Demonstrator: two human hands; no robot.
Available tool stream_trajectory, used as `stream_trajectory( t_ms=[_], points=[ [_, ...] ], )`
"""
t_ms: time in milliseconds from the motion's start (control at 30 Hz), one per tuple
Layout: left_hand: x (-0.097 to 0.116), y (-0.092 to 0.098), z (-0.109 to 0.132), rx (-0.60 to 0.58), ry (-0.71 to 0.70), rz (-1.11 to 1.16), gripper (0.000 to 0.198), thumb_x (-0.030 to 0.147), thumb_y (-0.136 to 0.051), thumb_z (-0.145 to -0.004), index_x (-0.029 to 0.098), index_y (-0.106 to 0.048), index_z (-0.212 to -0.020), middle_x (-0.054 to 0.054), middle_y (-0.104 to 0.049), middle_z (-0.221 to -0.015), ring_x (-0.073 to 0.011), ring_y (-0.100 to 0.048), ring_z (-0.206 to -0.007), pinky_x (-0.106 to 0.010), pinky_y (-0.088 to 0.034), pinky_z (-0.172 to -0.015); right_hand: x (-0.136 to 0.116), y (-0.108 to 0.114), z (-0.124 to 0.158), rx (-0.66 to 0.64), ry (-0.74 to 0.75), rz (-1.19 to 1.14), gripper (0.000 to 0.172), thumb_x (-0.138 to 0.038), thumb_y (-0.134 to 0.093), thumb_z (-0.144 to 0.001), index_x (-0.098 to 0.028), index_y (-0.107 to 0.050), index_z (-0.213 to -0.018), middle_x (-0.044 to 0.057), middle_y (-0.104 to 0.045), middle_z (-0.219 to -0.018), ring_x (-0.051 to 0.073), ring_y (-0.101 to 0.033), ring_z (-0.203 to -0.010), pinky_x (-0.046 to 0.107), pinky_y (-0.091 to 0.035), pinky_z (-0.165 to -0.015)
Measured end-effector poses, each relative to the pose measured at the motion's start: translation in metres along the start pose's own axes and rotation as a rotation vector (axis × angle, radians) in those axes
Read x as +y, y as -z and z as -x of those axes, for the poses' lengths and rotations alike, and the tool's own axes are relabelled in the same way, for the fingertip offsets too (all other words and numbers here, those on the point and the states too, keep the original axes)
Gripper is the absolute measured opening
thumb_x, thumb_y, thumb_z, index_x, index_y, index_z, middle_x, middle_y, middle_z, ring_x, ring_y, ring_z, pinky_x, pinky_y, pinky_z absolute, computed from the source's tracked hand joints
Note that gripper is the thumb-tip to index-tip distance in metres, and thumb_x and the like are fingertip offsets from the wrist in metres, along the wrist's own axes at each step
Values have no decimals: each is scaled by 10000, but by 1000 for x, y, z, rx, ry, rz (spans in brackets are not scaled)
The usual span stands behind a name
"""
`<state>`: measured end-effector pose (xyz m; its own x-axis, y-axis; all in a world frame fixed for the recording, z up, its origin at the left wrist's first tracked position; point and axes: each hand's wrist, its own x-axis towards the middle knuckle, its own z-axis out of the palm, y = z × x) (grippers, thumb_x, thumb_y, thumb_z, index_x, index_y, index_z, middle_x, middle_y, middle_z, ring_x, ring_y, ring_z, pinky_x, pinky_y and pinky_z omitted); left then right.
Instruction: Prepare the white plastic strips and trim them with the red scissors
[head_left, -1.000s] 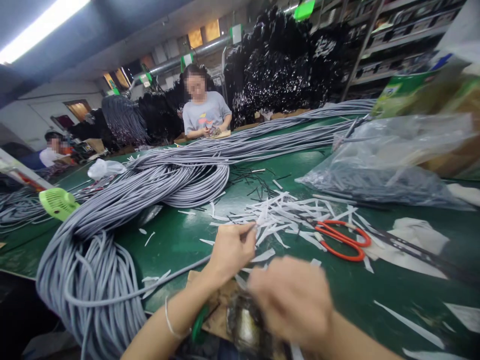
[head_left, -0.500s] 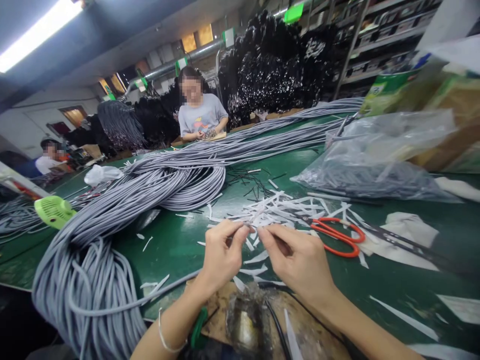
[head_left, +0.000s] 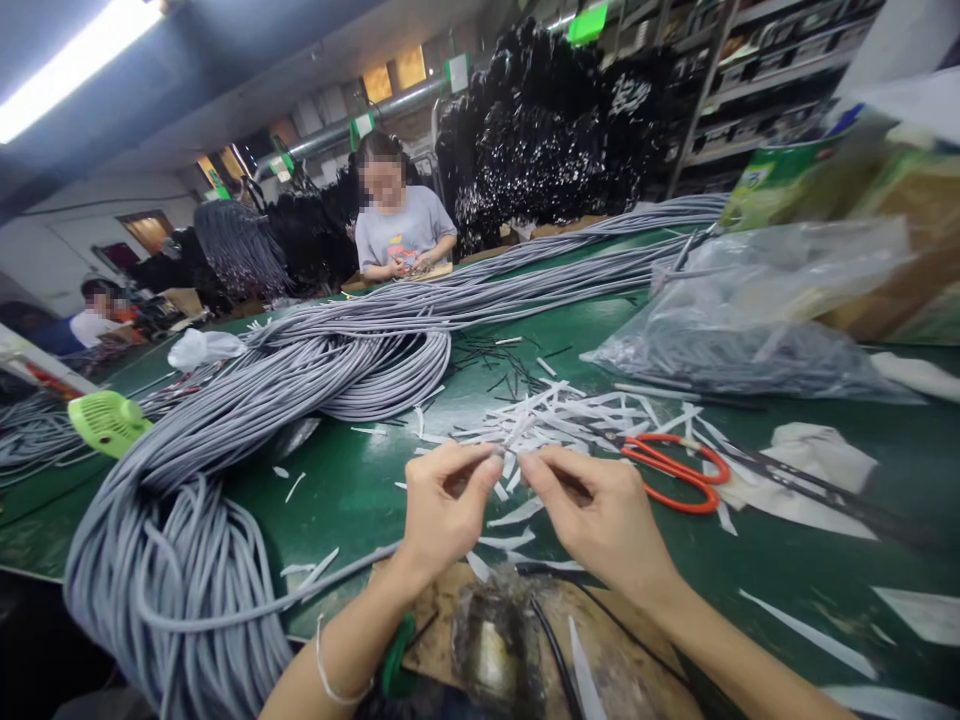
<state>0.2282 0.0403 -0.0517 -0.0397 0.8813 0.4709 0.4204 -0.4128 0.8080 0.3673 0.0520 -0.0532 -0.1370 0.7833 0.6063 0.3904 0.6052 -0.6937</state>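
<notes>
Pinching a grey cable (head_left: 330,575) end, left hand (head_left: 442,505) and right hand (head_left: 600,515) meet fingertip to fingertip above the green worktop (head_left: 352,480), white paper strips (head_left: 555,415) and red scissors (head_left: 675,470) just beyond.

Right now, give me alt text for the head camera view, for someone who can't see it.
Over a green table, a person's left hand and right hand meet fingertip to fingertip, pinching something too small to make out. A large bundle of grey cable lies to the left; white paper strips and red-handled scissors lie just beyond.
</notes>
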Motion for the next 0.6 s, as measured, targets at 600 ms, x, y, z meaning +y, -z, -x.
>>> stream_trajectory(
  t_ms=[600],
  points=[
    [0,5,-5,-7,-27,-238,296,254,-431,-852,133,-646,-689,-2,-582,-566,-93,-440,-481,-212,-314,-489,6,-2,2,168,249,307,333,-239,-442,-875,-165,-529,-562,-27,-498,-465,68,-405,-383,211,-279,-439]
  ],
)
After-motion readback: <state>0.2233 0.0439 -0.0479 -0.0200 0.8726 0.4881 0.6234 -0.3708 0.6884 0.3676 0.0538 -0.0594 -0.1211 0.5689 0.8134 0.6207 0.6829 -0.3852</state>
